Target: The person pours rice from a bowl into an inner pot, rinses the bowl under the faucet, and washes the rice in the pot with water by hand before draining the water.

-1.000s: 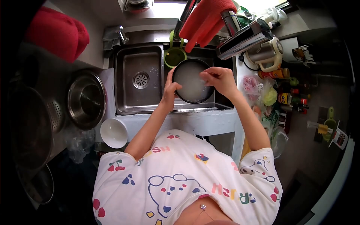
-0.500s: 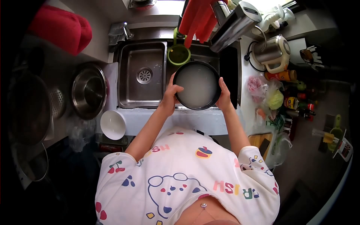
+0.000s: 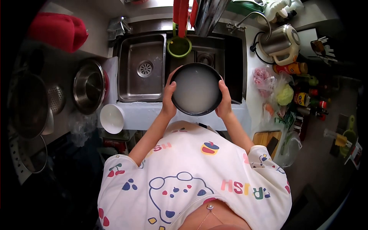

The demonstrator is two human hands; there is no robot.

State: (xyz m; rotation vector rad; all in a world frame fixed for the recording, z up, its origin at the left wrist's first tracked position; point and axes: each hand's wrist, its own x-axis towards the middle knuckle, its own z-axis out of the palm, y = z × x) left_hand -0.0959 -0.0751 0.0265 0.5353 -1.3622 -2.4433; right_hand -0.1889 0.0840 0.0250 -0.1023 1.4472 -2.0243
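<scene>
Between my two hands is a dark round pot (image 3: 195,113) holding cloudy, whitish water (image 3: 196,89). My left hand (image 3: 168,99) grips its left side, thumb up at the rim and fingers partly hidden behind the wall. On the opposite side my right hand (image 3: 224,100) holds the wall in the same way. The pot is about level, over the front edge of the double sink (image 3: 124,97). Just beyond it, a green strainer basket (image 3: 179,55) sits by the sink divider. What lies on the pot's bottom cannot be made out through the water.
A steel basin (image 3: 78,103) and a white bowl (image 3: 112,119) stand on the left. To the right are a kettle (image 3: 278,45), bagged vegetables (image 3: 284,94), several bottles and a cutting board (image 3: 261,138). Red gloves (image 3: 181,17) hang above the sink's back.
Both hands have drawn the pot back towards my body, away from the sink's far side. My left thumb has shifted to the rim. The whole view has also shifted slightly.
</scene>
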